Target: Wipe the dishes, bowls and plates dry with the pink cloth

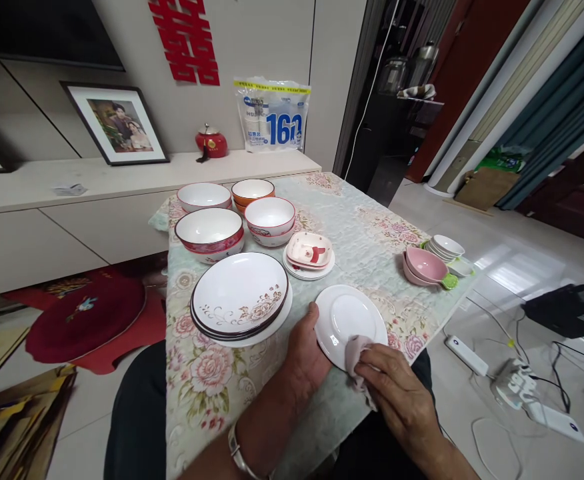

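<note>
My left fingers (313, 313) clasp the white plate (349, 312), just right of the brown-rimmed plates (237, 290), and my right fingers (383, 360) pinch the cloth (356, 353), pressed right onto the plate's rim!

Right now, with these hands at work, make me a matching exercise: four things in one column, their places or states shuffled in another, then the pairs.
Column one
1. Cloth
2. Pink bowls
3. Red jar
4. Left hand

Column two
A. Near the right edge of the table
B. Holding a white plate
C. In the right hand
D. On the cabinet, beside the bag

Pairs
1-C; 2-A; 3-D; 4-B
</note>
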A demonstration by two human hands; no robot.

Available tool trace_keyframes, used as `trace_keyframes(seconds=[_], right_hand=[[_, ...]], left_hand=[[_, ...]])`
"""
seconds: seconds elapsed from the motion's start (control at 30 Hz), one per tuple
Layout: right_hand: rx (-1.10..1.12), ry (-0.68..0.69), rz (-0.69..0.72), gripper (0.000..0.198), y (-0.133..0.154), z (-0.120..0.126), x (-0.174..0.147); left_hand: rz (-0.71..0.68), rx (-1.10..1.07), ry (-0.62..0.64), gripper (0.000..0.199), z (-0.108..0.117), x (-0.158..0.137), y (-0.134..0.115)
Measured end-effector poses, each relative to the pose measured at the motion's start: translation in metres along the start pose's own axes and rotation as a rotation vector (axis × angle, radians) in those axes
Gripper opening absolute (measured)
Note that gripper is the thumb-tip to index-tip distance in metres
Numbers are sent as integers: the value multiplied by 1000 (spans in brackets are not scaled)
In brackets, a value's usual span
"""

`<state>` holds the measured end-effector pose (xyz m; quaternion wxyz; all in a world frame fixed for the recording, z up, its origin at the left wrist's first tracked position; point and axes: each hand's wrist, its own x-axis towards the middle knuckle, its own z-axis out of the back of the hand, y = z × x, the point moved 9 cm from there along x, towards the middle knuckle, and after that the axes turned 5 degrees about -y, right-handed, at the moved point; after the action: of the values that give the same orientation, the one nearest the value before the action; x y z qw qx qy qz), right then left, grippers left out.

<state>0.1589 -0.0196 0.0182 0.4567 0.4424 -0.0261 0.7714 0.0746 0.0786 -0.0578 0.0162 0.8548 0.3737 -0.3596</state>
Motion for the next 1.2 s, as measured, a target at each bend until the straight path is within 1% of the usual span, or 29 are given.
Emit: trace_keyframes(seconds=[0.1, 0.23, 0.33, 0.4, 0.47, 0.5, 0.53, 0.6, 0.67, 0.73, 0.83, 0.9, 1.0, 1.1, 1.17, 1.2], right_hand=[[-7, -34, -114, 24, -27, 10, -1], [-50, -70, -249, 20, -64, 13, 5], [-107, -89, -290, 20, -76, 11, 14], [-139, -94, -265, 22, -69, 9, 23], [-132, -57, -192, 26, -49, 3, 31], [-115, -21, -140, 28, -36, -1, 34], [-92, 52, -82, 31, -22, -9, 35], [-121, 165, -39, 38, -4, -20, 34], [-188, 246, -17, 48, 4, -29, 30], [-244, 257, 13, 49, 6, -32, 29], [-277, 169, 124, 50, 12, -26, 33], [-294, 110, 195, 51, 16, -20, 37], [-350, 52, 215, 51, 14, -7, 42], [-402, -25, 161, 48, 3, 13, 48], [-395, -116, 55, 41, -11, 31, 53], [-374, -179, -28, 36, -21, 42, 54]], left_hand=[[-39, 3, -13, 59, 2, 2, -2], [-79, 12, -59, 53, 6, 4, -5], [-100, 14, -56, 50, 6, 3, -8], [-102, 9, -45, 50, 5, 2, -8], [-81, 8, -28, 52, 4, 2, -7], [-63, 6, -13, 53, 4, 2, -6], [-45, 6, 3, 55, 3, 2, -5], [-18, 12, 28, 57, 3, 2, -4], [-20, 22, 44, 58, 3, 2, -4], [-39, 24, 38, 56, 3, 3, -6], [-38, 12, 22, 52, 3, 3, -7], [-12, 11, 48, 52, 0, 1, -6], [-60, 22, 96, 50, -4, 0, -11], [-128, 81, 85, 43, 0, 0, -17], [-159, 139, 64, 35, 3, 1, -17], [-193, 163, 51, 29, 5, 0, -19]])
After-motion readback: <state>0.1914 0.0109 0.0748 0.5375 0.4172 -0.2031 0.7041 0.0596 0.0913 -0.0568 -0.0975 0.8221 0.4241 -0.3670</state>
